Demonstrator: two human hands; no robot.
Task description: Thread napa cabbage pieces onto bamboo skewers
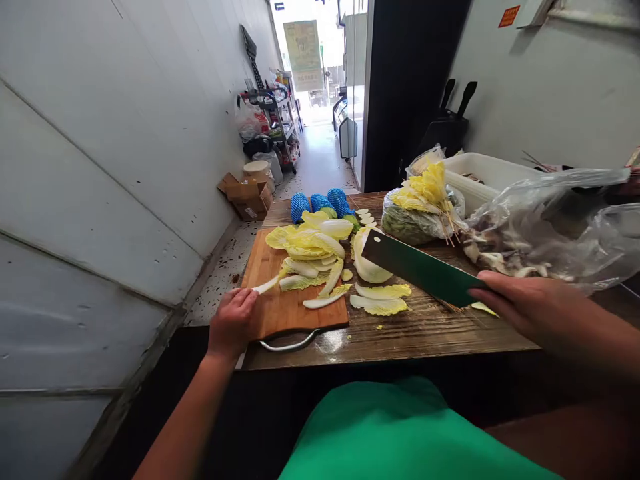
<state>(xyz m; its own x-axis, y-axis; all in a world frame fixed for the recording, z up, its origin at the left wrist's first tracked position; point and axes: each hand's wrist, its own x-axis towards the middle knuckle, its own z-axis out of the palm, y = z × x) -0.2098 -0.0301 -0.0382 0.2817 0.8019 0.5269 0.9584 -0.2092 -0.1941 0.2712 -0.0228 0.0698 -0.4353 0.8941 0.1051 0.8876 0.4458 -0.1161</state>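
Note:
My left hand [234,321] is closed on the white end of a narrow strip of napa cabbage leaf [267,285], at the left edge of the wooden cutting board [273,312]. In my right hand [517,301] is a broad cleaver [423,270], raised over the right part of the table with its blade pointing left. A pile of yellow-white cabbage leaves [313,240] covers the back and right of the board. Behind the cleaver's tip stands a cabbage head [369,260], partly hidden by the blade. Two cut leaf pieces [380,305] lie on the table right of the board.
Vegetables in blue foam nets [327,205] lie at the table's back edge. To the right are skewered yellow leaves [425,190] on a bag of greens [417,223], a white tub [487,175] and a clear plastic bag [550,227]. A wall [100,167] runs along the left.

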